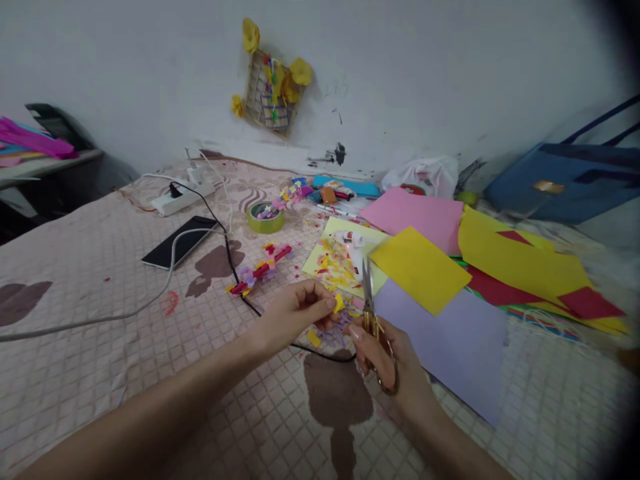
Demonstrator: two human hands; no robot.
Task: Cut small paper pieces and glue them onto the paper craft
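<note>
My left hand [300,312] pinches a small yellow paper piece [339,303] between thumb and fingers. Gold-handled scissors [369,303] are in my right hand [383,357], blades pointing up and away. Small purple and yellow paper scraps [341,331] lie between and under the hands. Behind them a pale yellow sheet [320,261] carries yellow and red scraps and a white glue gun [349,238]. A yellow sheet [420,269] overlaps a lavender sheet [450,347] on the right. To the left lies a strip of red, purple and yellow paper flowers [260,272].
A black cable [229,250] runs past a tablet-like dark device [180,241] and under my left hand. A power strip [177,199], a green tape roll [265,218], pink paper [415,217] and a blue bag [565,180] sit farther back.
</note>
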